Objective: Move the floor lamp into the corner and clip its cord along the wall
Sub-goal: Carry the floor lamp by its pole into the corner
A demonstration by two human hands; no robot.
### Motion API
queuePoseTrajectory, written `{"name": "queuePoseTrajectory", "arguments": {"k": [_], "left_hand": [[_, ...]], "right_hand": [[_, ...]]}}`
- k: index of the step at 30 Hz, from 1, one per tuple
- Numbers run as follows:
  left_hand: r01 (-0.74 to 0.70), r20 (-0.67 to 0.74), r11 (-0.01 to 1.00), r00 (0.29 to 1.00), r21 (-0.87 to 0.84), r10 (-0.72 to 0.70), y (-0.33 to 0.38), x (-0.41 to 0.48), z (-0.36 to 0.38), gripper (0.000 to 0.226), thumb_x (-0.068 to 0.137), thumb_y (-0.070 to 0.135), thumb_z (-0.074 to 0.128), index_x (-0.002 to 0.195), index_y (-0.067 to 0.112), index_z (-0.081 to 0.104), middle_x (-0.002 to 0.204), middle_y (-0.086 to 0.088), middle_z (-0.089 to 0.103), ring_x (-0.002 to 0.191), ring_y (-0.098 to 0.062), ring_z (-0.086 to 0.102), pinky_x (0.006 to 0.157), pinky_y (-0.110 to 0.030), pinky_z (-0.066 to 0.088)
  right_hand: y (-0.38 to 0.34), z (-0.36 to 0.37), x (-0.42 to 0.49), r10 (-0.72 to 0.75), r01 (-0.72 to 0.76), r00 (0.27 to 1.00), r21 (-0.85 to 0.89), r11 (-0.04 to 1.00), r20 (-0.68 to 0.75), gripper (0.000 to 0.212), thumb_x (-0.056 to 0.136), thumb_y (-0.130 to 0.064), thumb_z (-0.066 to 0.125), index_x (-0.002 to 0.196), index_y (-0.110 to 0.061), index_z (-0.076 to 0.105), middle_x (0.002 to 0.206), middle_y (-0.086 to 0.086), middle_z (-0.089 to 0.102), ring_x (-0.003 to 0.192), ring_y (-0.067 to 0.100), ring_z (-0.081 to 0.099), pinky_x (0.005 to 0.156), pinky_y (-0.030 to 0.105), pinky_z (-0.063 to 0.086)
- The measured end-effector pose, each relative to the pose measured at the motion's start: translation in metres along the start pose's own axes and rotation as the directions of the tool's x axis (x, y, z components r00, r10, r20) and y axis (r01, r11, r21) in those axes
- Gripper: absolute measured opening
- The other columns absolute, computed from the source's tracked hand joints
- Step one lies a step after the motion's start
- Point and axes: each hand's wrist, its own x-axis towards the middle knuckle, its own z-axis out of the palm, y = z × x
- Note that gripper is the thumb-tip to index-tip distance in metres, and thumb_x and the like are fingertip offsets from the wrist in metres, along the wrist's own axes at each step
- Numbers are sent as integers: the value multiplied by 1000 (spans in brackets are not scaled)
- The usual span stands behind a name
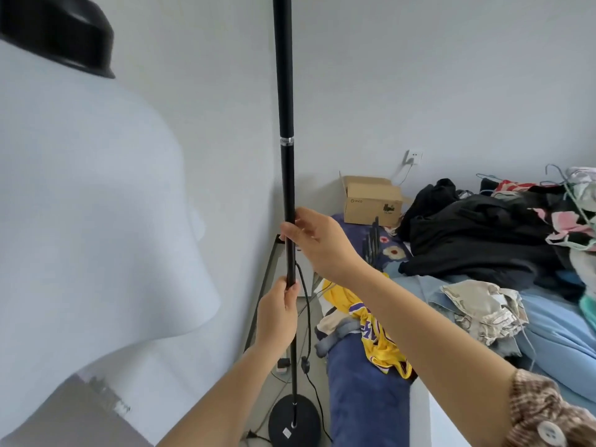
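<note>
Head view: the floor lamp's black pole (285, 124) is seen standing upright close to the corner of two pale walls, its round black base (294, 419) resting on the floor between the left wall and the end of a bed (554, 321). The pole is grasped by both hands. The right hand (317, 245) is wrapped around it higher up, below a silver joint ring (286, 141), and the left hand (279, 312) is closed around it lower down. The lamp's black cord (306, 304) is seen hanging loosely beside the pole and trailing down past the base.

The space around the lamp is crowded. A large white lampshade (90, 204) with a black cap (61, 33) fills the left of the view, very near the camera. A thin black stand (267, 269) is set just behind the pole in the corner. The floor by the base is cluttered with a power strip (283, 366) and tangled cables. To the right, the bed is piled with a yellow jersey (377, 333), dark clothes (477, 240) and a cardboard box (371, 201). A wall socket (413, 156) is visible above the box.
</note>
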Motion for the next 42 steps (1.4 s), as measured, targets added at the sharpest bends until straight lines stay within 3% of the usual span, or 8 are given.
{"name": "queuePoseTrajectory", "arguments": {"k": [6,12,18,24,28,32,37,42], "left_hand": [[-129,70,991,989,-26,130,24,-48,-41,28,97,32,43,94,10,60,83,-5,69,73,-19,62,66,-34,50],[-251,158,963,952,-96,263,33,-124,-94,26,97,30,44,95,10,60,79,-4,67,70,-20,60,63,-31,47],[-353,264,918,882,-179,390,35,-209,-133,18,95,30,47,87,19,58,67,14,58,63,-3,56,56,-10,39],[-408,397,880,786,-244,474,46,-295,-143,18,95,31,47,87,21,59,71,7,62,69,-18,61,62,-27,43],[-426,451,855,727,-295,518,59,-355,-132,19,95,26,50,89,12,62,69,8,64,71,-21,63,61,-26,39],[-438,537,824,625,-360,567,80,-419,-114,17,94,25,50,84,17,60,71,-1,68,68,-15,62,55,-22,36],[-428,604,791,512,-436,610,119,-504,-79,18,95,22,49,79,16,56,59,4,60,53,-15,57,50,-30,39],[-387,643,771,427,-506,636,170,-603,-30,18,95,23,49,82,13,56,64,-4,63,59,-26,59,59,-44,46]], "right_hand": [[-67,-4,-57,-33,24,993,-81,996,-117,29,96,-30,53,93,-2,62,75,-8,66,52,-3,49,56,17,40],[-138,24,-144,-38,5,966,-125,992,-257,28,95,-30,54,91,-4,62,79,2,71,71,27,62,72,38,49],[-197,50,-242,23,-96,899,-146,985,-438,28,93,-32,55,88,-6,63,81,11,72,81,40,64,78,49,52],[-233,52,-340,106,-211,821,-126,969,-561,23,94,-27,56,87,-6,64,78,12,70,80,36,64,80,52,52],[-246,41,-406,175,-305,763,-109,946,-622,25,93,-30,56,85,-6,62,83,26,68,61,34,54,63,44,46],[-254,19,-476,224,-387,683,-85,918,-695,25,93,-30,57,87,-6,63,77,13,71,63,30,59,67,44,51],[-264,-23,-570,256,-449,597,-52,892,-760,26,93,-28,58,81,-6,61,88,30,69,70,41,61,74,52,53],[-267,-82,-676,254,-481,537,-44,876,-805,23,92,-28,60,73,-15,59,56,-10,65,50,13,51,52,31,45]]}}
